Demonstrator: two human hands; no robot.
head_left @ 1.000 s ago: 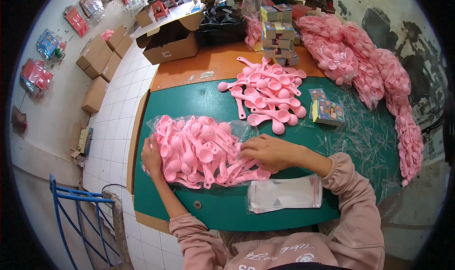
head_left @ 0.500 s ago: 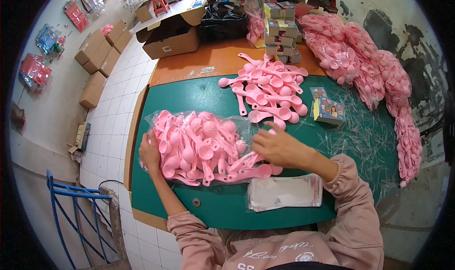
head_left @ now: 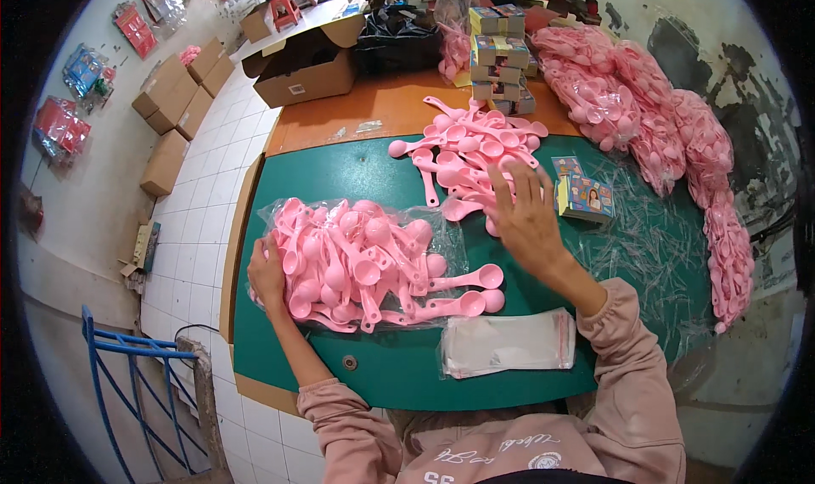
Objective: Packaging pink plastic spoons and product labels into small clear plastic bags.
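A clear plastic bag (head_left: 356, 263) full of pink plastic scoops lies on the green table top (head_left: 382, 178). My left hand (head_left: 267, 272) rests on the bag's left end, fingers curled on the plastic. My right hand (head_left: 525, 216) is spread flat, fingers apart, over the near edge of a loose pile of pink scoops (head_left: 471, 157) farther back. Two scoops (head_left: 463, 293) stick out of the bag's right side. A flat stack of clear bags (head_left: 509, 344) lies near the front edge.
Small printed cards (head_left: 584, 194) lie right of the loose pile, beside scattered clear sleeves (head_left: 654, 246). Bagged pink scoops (head_left: 671, 136) line the right side. A stack of small boxes (head_left: 501, 55) and an open carton (head_left: 306, 64) stand behind. A blue metal frame (head_left: 136, 382) is at lower left.
My right hand has left the bag and reached forward and right onto the loose pile of scoops. My left hand has stayed on the bag's left end.
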